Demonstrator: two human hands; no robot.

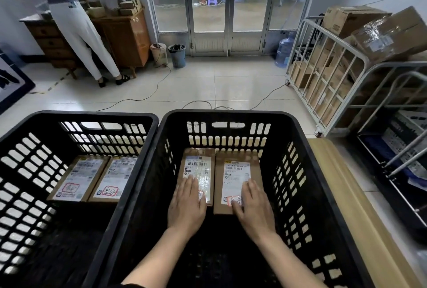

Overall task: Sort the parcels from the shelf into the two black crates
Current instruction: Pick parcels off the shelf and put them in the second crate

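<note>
Four parcels sorted: two in left crate [76, 116], two in right crate [221, 114]. Left hand [186, 204], right hand [254, 207] rest flat on right pair, fingers straight, gripping nothing. Shelf unseen; remainder unknown.

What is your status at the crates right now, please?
Left hand open, flat on left parcel; right hand open, flat on right parcel. Both side by side in right crate. Left crate holds two more parcels. Nothing in the way.

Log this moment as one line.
left hand: flat on left parcel | right hand: flat on right parcel | both in right crate | left crate: two other parcels
</note>
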